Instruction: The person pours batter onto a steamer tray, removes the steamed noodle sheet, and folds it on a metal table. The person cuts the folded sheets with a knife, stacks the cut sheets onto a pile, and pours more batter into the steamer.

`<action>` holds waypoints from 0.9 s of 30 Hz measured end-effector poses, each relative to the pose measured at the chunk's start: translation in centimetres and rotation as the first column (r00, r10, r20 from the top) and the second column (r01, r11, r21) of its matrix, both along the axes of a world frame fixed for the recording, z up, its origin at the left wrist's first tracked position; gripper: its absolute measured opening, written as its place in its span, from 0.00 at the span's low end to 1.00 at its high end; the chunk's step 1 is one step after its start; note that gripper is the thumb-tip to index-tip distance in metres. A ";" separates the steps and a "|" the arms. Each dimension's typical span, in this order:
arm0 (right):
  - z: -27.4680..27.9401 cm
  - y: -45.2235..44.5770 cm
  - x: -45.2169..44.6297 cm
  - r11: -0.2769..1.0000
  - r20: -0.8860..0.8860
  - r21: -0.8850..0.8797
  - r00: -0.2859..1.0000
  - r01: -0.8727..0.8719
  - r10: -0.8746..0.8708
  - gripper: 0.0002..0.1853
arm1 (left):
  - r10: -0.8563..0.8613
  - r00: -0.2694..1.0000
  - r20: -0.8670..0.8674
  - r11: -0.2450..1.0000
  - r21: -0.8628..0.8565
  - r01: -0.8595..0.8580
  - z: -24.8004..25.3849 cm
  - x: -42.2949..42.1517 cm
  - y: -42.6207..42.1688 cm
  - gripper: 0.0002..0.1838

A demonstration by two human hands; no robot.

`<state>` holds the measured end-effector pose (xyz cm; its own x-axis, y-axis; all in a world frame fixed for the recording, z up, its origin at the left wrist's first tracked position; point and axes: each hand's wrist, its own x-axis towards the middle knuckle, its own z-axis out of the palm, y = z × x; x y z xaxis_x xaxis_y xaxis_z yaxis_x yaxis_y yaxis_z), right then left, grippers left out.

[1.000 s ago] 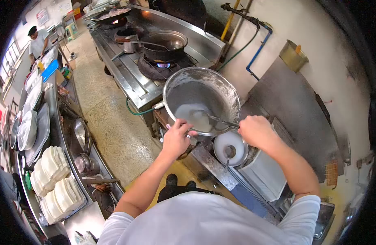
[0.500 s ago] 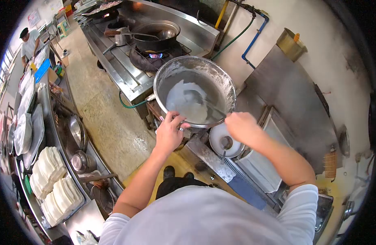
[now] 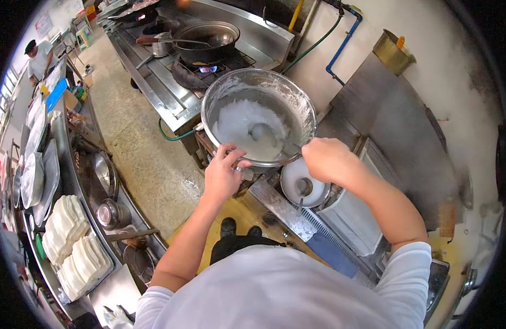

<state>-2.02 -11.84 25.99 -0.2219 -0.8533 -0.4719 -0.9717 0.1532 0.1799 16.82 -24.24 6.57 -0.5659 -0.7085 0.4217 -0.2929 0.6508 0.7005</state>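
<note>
A large steel bowl (image 3: pixel 305 104) stands tilted before me, with whitish liquid (image 3: pixel 247 129) in its lower part. My left hand (image 3: pixel 225 167) grips the near rim of the bowl, its fingers over the edge. My right hand (image 3: pixel 327 159) is closed round the handle of a ladle (image 3: pixel 288 148) at the bowl's right edge. The ladle's head lies in the liquid. Just below my right hand is a smaller round vessel (image 3: pixel 288 183) of white liquid, with another ladle in it.
Beyond the bowl, a black wok (image 3: pixel 206 52) sits over a lit burner on the steel stove (image 3: pixel 149 82). Left, a counter bears a tray of stacked white sheets (image 3: pixel 85 263). A co-worker (image 3: pixel 41 60) stands far left. A brass-coloured pot (image 3: pixel 393 52) is at upper right.
The ladle's head has moved within the bowl and the liquid's surface has changed shape. Both hands stay on the rim and handle. The view has shifted, so the bowl appears farther left and higher.
</note>
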 end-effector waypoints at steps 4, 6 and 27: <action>1.9 -0.2 1.3 1.000 0.098 -0.030 0.995 -0.004 0.007 0.08 | 0.023 0.998 0.056 0.998 0.058 -0.026 0.3 -0.1 0.3 0.12; -1.8 -0.4 0.2 0.995 0.104 -0.101 0.995 -0.003 0.014 0.09 | 0.032 0.996 0.080 0.996 0.079 -0.039 0.7 -0.3 0.5 0.11; 1.5 0.6 -1.4 0.957 0.111 -0.272 0.985 -0.099 0.134 0.06 | -0.257 0.930 0.264 0.927 -0.204 0.314 6.8 -8.8 -0.2 0.24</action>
<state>-3.41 -11.26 27.48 -0.0663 -0.9675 -0.2440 -0.9978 0.0628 0.0221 8.00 -24.42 13.42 -0.8296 -0.3966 0.3930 -0.2024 0.8696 0.4503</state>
